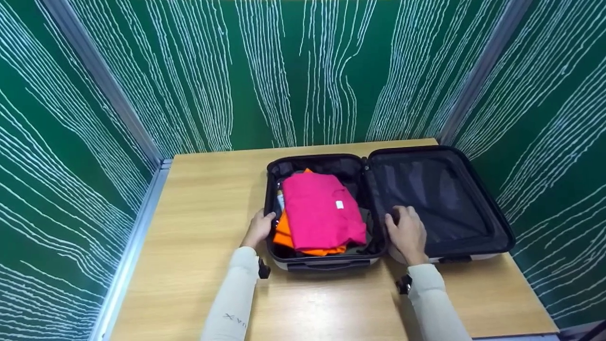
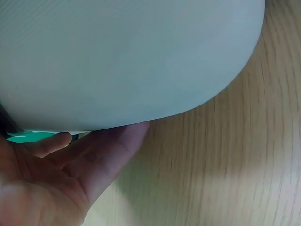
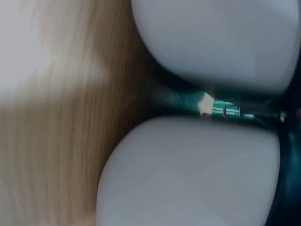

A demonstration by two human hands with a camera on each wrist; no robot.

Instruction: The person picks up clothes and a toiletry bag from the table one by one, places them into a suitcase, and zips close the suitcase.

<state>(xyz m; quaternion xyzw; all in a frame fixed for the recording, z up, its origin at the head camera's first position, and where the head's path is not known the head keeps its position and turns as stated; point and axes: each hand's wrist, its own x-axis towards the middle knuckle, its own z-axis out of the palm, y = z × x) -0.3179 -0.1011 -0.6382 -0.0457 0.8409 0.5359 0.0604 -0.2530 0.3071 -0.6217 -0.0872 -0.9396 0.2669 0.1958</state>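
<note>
Head view: an opened suitcase (image 1: 326,260) lies toward the right edge of the tabletop (image 1: 203,203), pink cloth (image 1: 319,208) inside (orange cloth (image 1: 283,232) beneath). The left hand's (image 1: 258,229) grip clasps its left wall; the right hand (image 1: 408,234), loosely bent, is at the lid (image 1: 438,203), hold unclear.

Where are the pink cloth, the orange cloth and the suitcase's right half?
Pink cloth (image 1: 319,213): head view, the middle of its upper face.
Orange cloth (image 1: 284,232): head view, the part showing left of the pink.
Suitcase's right half (image 1: 440,196): head view, the dark inner lining.
</note>
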